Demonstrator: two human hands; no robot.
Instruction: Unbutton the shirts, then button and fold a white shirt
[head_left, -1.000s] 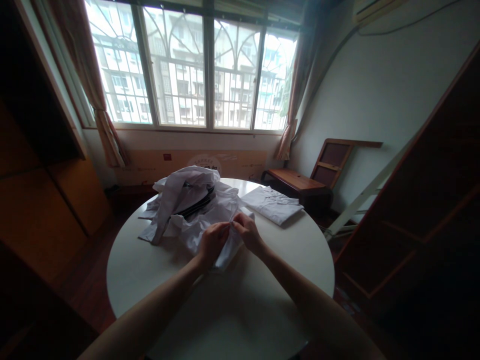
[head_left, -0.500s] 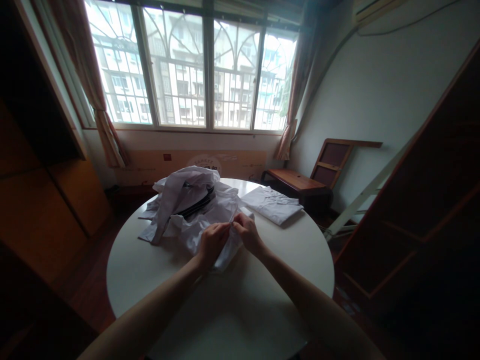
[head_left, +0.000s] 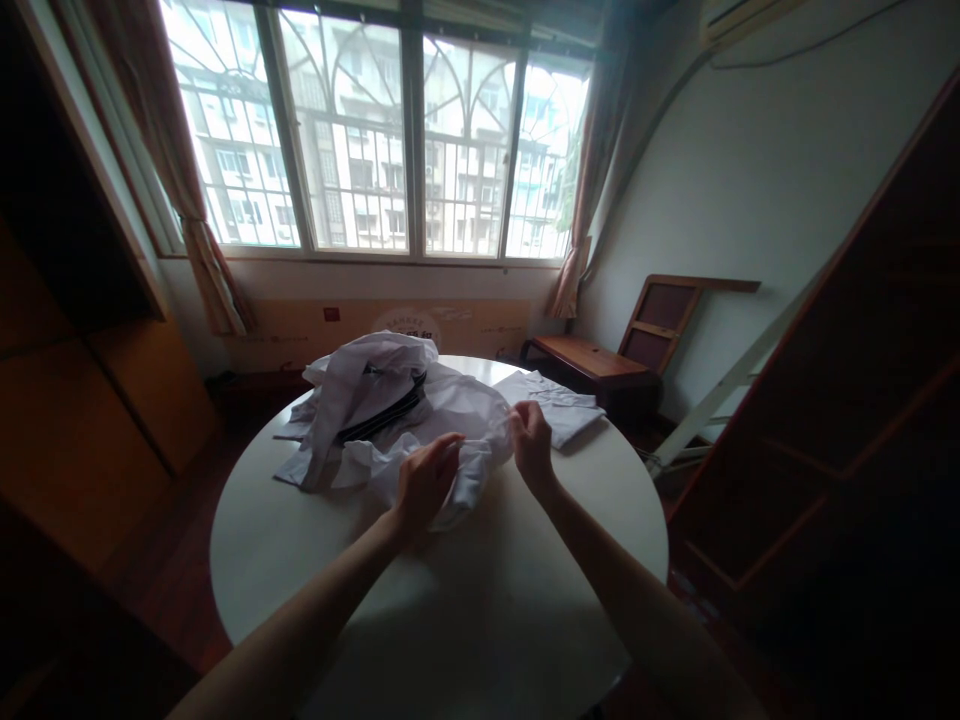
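A crumpled white shirt [head_left: 465,405] lies across the middle of the table, its near part lifted between my two hands. My left hand [head_left: 424,482] is closed on the near edge of the cloth, thumb against the fingers. To its right, my right hand [head_left: 531,445] pinches another part of the shirt, and the cloth spans the gap between them. Left of the hands is a heap of white garments [head_left: 330,420] with dark strips [head_left: 386,412] showing in it. Beyond my right hand rests a flat, folded white garment [head_left: 574,405].
Everything lies on a round white table [head_left: 277,560]. A low wooden seat [head_left: 592,358] stands behind it at the right. A long cardboard box [head_left: 300,325] leans under the barred window [head_left: 465,160]. A dark wooden panel [head_left: 825,430] slants at the right.
My hands were close together on the cloth; now they are apart. The right hand has moved right and slightly up with the shirt, while the left stays nearly in place.
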